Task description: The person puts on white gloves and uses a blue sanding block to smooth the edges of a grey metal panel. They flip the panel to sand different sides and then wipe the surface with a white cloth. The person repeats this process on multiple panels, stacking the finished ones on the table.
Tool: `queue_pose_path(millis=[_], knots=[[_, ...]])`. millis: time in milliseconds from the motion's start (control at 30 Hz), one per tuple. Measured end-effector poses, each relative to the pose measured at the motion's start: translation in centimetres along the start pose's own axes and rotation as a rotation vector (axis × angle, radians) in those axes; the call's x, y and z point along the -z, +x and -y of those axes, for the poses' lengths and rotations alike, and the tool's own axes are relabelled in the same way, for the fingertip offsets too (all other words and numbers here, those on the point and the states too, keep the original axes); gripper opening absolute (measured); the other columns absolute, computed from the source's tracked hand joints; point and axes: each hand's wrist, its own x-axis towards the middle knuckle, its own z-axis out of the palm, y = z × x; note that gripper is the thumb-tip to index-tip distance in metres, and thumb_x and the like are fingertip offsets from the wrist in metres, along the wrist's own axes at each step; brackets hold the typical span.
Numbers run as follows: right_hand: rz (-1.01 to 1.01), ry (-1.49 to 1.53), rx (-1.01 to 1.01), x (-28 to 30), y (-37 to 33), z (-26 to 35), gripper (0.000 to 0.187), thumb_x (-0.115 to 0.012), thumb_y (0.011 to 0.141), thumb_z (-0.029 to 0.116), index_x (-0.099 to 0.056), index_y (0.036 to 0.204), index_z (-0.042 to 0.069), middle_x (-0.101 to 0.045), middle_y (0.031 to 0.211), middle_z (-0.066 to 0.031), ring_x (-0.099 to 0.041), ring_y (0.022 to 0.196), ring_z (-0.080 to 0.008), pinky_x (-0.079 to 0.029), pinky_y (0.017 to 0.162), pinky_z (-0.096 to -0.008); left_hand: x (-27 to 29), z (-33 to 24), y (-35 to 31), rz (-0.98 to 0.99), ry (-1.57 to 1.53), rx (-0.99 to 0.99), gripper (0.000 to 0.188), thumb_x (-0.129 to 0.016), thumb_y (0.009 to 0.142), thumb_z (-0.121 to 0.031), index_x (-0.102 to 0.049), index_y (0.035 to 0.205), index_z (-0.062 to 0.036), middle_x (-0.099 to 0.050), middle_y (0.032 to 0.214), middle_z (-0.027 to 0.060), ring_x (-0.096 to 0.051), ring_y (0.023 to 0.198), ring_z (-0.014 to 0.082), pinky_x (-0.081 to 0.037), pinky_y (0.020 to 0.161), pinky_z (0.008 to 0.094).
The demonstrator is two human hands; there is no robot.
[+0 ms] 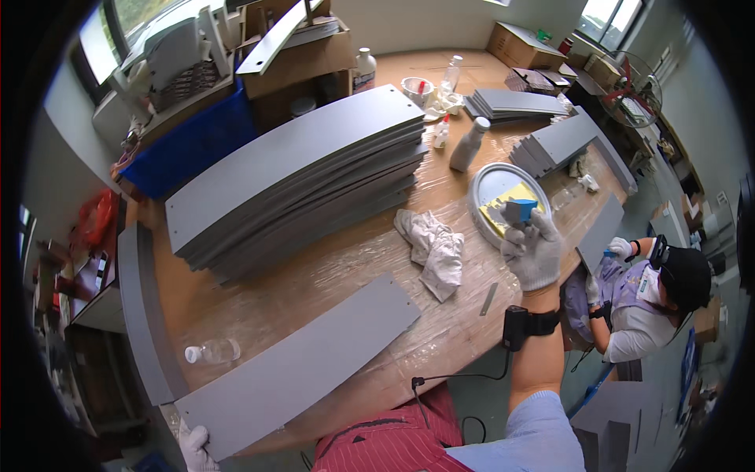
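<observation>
My right hand [533, 250], in a white knit glove, is raised over the table's right side and grips a small blue and grey block [518, 211]. The block hovers at the edge of a round shallow pan [492, 186] that has yellow inside. My left hand [193, 446], also gloved, rests at the lower left on the near end of a long grey panel [303, 364] that lies flat on the plastic-wrapped wooden table [330, 275]. A black band with a cable sits on my right wrist.
A tall stack of long grey panels [303, 177] fills the table's middle. A crumpled white rag [435, 250], a white bottle [469, 145], a clear plastic bottle [212, 351] and smaller panel stacks [511, 103] lie around. Another person [653, 291] in a black cap works on a panel at the right.
</observation>
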Motion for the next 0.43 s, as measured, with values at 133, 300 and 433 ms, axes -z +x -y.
queue_pose_path(millis=[133, 300, 433], knots=[[0.067, -0.25, 0.108, -6.0, -3.7, -3.2, 0.029, -0.059, 0.093, 0.014, -0.059, 0.121, 0.006, -0.067, 0.113, -0.0123, -0.061, 0.074, -0.0172, -0.046, 0.058, -0.0263, -0.6, -3.6, 0.7, -0.118, 0.03, -0.076, 0.049, -0.06, 0.082, -0.004, -0.056, 0.13, 0.0056, -0.068, 0.114, 0.0136, -0.068, 0.102, 0.0217, -0.054, 0.09, 0.032], [0.364, -0.529, 0.27, -15.3, -8.0, -12.2, 0.046, -0.069, 0.082, 0.006, -0.055, 0.126, 0.004, -0.066, 0.11, -0.0126, -0.064, 0.076, -0.0147, -0.055, 0.063, -0.0286, -1.4, -3.7, 0.8, -0.077, -0.222, -0.126, 0.047, -0.052, 0.103, -0.031, -0.054, 0.136, 0.0037, -0.065, 0.125, 0.012, -0.065, 0.11, 0.0204, -0.051, 0.097, 0.0336], [0.47, -0.76, 0.131, -21.9, -12.1, -18.9, 0.051, -0.062, 0.076, -0.003, -0.056, 0.126, 0.007, -0.067, 0.106, -0.0158, -0.064, 0.065, -0.0175, -0.053, 0.052, -0.0266, -1.5, -2.4, 0.3, -0.106, -0.357, -0.1, 0.06, -0.048, 0.105, -0.043, -0.048, 0.143, 0.0038, -0.062, 0.131, 0.0125, -0.056, 0.127, 0.0227, -0.042, 0.109, 0.0367]])
